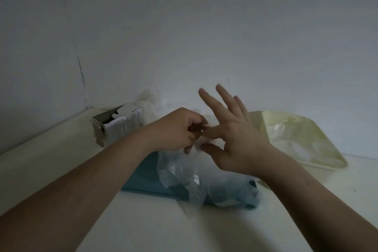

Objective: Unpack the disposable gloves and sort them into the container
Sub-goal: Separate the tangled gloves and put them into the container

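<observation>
A clear disposable glove point(184, 172) hangs crumpled between my two hands, above the blue pad point(147, 178). My left hand point(176, 129) has its fingers curled and pinches the glove's top edge. My right hand point(231, 135) pinches the same edge between thumb and index finger, its other fingers spread upward. The pale yellow-green container point(319, 149) lies to the right with several clear gloves point(290, 139) inside. A torn cardboard glove box point(116, 127) stands at the back left with clear plastic point(149, 104) behind it.
The pale table top point(51, 161) meets the white wall in a corner at the back left. The blue pad lies under the hanging glove, near the table's middle. The container's rim reaches close to my right forearm.
</observation>
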`<state>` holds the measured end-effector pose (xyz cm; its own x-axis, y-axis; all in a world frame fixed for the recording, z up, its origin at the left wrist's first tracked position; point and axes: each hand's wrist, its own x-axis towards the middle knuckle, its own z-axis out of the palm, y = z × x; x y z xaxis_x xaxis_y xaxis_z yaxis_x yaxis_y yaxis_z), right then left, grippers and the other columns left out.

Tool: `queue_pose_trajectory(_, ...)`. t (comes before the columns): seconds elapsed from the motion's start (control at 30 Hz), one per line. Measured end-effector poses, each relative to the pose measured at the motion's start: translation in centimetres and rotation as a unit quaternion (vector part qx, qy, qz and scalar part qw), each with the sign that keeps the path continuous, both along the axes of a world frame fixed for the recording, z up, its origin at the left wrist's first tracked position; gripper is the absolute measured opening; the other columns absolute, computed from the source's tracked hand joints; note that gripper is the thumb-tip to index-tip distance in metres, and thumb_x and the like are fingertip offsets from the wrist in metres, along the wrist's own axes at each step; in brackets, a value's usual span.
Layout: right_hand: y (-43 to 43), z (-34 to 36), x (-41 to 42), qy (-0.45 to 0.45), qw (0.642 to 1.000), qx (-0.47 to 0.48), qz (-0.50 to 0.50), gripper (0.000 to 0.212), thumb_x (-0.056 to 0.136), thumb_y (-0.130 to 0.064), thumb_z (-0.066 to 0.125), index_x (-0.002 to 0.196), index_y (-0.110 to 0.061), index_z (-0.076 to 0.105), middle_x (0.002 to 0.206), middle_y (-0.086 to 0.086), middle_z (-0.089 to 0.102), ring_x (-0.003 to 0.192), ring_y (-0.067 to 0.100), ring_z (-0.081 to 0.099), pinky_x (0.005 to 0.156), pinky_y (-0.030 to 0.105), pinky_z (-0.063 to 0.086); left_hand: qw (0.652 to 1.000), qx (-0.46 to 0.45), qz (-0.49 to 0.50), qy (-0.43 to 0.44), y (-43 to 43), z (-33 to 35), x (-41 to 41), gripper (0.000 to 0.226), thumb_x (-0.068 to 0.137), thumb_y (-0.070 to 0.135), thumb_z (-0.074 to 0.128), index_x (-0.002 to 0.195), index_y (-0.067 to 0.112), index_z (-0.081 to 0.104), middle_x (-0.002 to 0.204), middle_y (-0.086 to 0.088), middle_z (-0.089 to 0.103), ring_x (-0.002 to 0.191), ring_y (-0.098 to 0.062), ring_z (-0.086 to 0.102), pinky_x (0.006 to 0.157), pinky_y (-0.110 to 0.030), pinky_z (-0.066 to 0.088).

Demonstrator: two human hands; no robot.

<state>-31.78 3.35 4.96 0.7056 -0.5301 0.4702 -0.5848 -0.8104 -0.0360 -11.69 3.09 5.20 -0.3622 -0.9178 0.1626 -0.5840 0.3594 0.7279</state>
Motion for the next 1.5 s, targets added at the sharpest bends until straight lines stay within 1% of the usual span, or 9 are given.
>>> queue_pose_trajectory(0.13, -0.2, 0.8, 0.3, -0.029, 0.990, 0.135, 0.015, 0.013, 0.088, -0.027, 0.073, 0.094, -0.034, 0.082, 0.129, -0.007, 0.063, 0.116, 0.012, 0.061, 0.104, 0.033, 0.047, 1.000, 0.003, 0.013, 0.017, 0.0, 0.0, 0.5, 0.021, 0.093, 0.002, 0.072, 0.085, 0.021, 0.075, 0.070, 0.008, 0.071, 0.060, -0.017, 0.066, 0.057, -0.026, 0.054)
queue_pose_trajectory(0.2, -0.4, 0.9, 0.5, -0.050, 0.981, 0.189, -0.002, 0.011, 0.090, -0.021, 0.074, 0.092, -0.026, 0.083, 0.096, -0.005, 0.070, 0.081, 0.010, 0.065, 0.074, 0.019, 0.047, 0.999, 0.010, 0.017, 0.030, 0.3, 0.3, 0.9, 0.014, 0.093, 0.013, 0.077, 0.092, 0.026, 0.074, 0.074, 0.003, 0.074, 0.064, -0.014, 0.068, 0.059, -0.026, 0.055)
queue_pose_trajectory(0.3, -0.9, 0.3, 0.3, -0.077, 0.967, 0.237, -0.060, 0.012, 0.091, -0.017, 0.073, 0.092, -0.022, 0.084, 0.082, -0.009, 0.076, 0.073, 0.007, 0.069, 0.066, 0.011, 0.049, 0.999, 0.043, 0.030, 0.015, 0.5, 0.6, 2.3, 0.038, 0.084, 0.024, 0.088, 0.115, 0.030, 0.068, 0.082, -0.009, 0.074, 0.071, -0.015, 0.070, 0.065, -0.028, 0.058)
queue_pose_trajectory(0.43, -1.8, -0.8, -1.2, -0.240, 0.898, 0.353, -0.104, 0.013, 0.087, -0.011, 0.077, 0.083, -0.021, 0.084, 0.078, -0.004, 0.079, 0.073, 0.010, 0.074, 0.080, 0.031, 0.061, 0.992, 0.089, 0.085, 0.001, 0.2, -0.2, 5.8, 0.041, 0.069, 0.031, 0.098, 0.106, 0.030, 0.079, 0.093, -0.006, 0.078, 0.091, -0.025, 0.075, 0.084, -0.037, 0.059)
queue_pose_trajectory(0.6, -2.7, -2.6, -2.2, -0.397, 0.775, 0.485, -0.080, 0.011, 0.087, 0.001, 0.073, 0.084, -0.005, 0.082, 0.086, 0.019, 0.077, 0.081, 0.030, 0.074, 0.087, 0.046, 0.060, 0.930, 0.138, 0.111, 0.323, 0.0, -2.5, 5.7, 0.012, 0.080, 0.018, 0.083, 0.090, 0.015, 0.077, 0.085, -0.002, 0.073, 0.083, -0.015, 0.065, 0.077, -0.029, 0.053)
queue_pose_trajectory(0.7, -3.4, -3.9, -2.4, -0.394, 0.768, 0.492, -0.113, 0.007, 0.089, -0.006, 0.075, 0.089, 0.000, 0.079, 0.089, 0.027, 0.072, 0.079, 0.031, 0.070, 0.082, 0.048, 0.062, 0.870, 0.143, 0.100, 0.461, -0.4, -2.0, 4.8, 0.008, 0.086, 0.011, 0.076, 0.093, 0.012, 0.073, 0.108, -0.012, 0.077, 0.099, -0.024, 0.073, 0.086, -0.041, 0.063)
queue_pose_trajectory(1.07, -5.9, -3.4, -2.0, -0.383, 0.809, 0.412, -0.170, 0.009, 0.098, -0.013, 0.068, 0.096, -0.007, 0.074, 0.081, 0.006, 0.078, 0.068, 0.014, 0.076, 0.067, 0.032, 0.065, 0.965, 0.153, -0.165, 0.134, 5.5, 6.7, 4.5, 0.006, 0.095, 0.016, 0.068, 0.099, 0.016, 0.073, 0.106, -0.029, 0.075, 0.081, -0.040, 0.076, 0.073, -0.042, 0.063)
queue_pose_trajectory(1.33, -5.3, 0.5, -2.7, -0.439, 0.817, 0.346, -0.140, 0.014, 0.100, -0.018, 0.066, 0.095, -0.011, 0.076, 0.049, -0.004, 0.062, 0.035, 0.013, 0.044, 0.037, 0.017, 0.032, 0.992, 0.005, -0.029, 0.120, 2.7, 6.0, 0.1, 0.012, 0.098, 0.016, 0.071, 0.105, 0.019, 0.080, 0.088, -0.015, 0.078, 0.058, -0.025, 0.065, 0.058, -0.035, 0.055)
queue_pose_trajectory(1.5, -6.3, 3.3, -9.1, -0.426, 0.822, 0.314, -0.211, 0.014, 0.100, -0.022, 0.067, 0.097, -0.010, 0.073, 0.061, 0.008, 0.070, 0.036, 0.015, 0.033, 0.035, 0.017, 0.026, 0.992, -0.013, -0.031, 0.124, 0.4, 6.1, -5.3, 0.011, 0.097, 0.020, 0.073, 0.102, 0.023, 0.082, 0.082, -0.013, 0.077, 0.047, -0.019, 0.053, 0.047, -0.026, 0.046)
